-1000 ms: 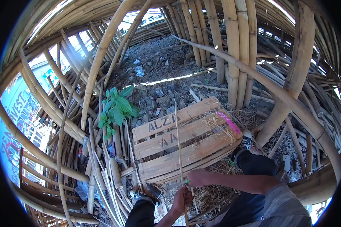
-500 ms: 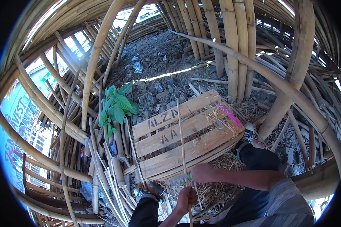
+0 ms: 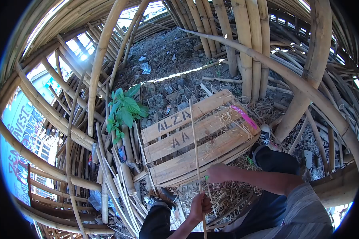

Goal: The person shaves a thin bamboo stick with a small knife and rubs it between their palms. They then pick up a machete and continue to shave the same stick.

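My left hand (image 3: pixel 200 206) is closed around a long thin bamboo strip (image 3: pixel 196 151), which rises from my lap across the front of a slatted wooden crate (image 3: pixel 175 153). Just above it, my right hand (image 3: pixel 220 174) is a fist beside the strip. A small green bit shows at that fist's left edge; what the fist holds is mostly hidden. The crate lies tilted between my feet, with dark letters on its slats and a pink mark (image 3: pixel 249 120) at its right corner. Straw shavings (image 3: pixel 231 195) cover the ground below my hands, and some lie on the crate.
Bamboo poles (image 3: pixel 97 67) frame the left side, and thick upright poles (image 3: pixel 247 51) stand at the back right. A leafy plant (image 3: pixel 125 111) grows left of the crate. A phone (image 3: pixel 122 154) lies among cut bamboo pieces. Rubble ground (image 3: pixel 159 67) stretches behind.
My right fist has moved slightly up and right beside the strip and looks less blurred. My left hand keeps its grip. The whole view has shifted a little.
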`<move>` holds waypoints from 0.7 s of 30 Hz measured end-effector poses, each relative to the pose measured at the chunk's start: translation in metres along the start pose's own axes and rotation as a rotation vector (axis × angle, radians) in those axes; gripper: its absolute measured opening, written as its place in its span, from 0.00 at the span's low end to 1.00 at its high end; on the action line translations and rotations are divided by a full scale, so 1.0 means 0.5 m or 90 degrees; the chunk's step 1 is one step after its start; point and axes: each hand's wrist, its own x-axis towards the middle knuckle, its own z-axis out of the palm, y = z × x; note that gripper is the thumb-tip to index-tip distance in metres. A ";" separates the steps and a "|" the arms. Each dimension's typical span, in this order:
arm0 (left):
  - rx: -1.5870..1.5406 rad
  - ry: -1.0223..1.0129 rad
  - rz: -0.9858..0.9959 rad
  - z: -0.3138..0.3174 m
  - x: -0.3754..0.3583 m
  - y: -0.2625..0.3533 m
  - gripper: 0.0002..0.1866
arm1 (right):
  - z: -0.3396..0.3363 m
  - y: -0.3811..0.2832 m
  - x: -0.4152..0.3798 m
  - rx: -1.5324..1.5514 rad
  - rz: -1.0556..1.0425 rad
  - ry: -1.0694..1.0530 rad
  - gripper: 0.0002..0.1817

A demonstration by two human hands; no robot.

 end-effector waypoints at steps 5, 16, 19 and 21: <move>-0.009 -0.006 0.008 -0.005 -0.001 0.028 0.18 | 0.018 -0.014 0.008 -0.030 0.063 0.151 0.16; 0.004 0.014 0.002 0.001 0.006 0.011 0.17 | -0.001 0.010 0.012 -0.101 0.027 0.162 0.15; 0.012 0.005 0.016 0.008 -0.001 0.032 0.17 | 0.007 -0.013 0.009 -0.058 0.054 0.191 0.14; -0.004 0.000 0.011 0.003 -0.002 0.033 0.17 | 0.017 -0.038 -0.005 -0.073 0.020 0.160 0.14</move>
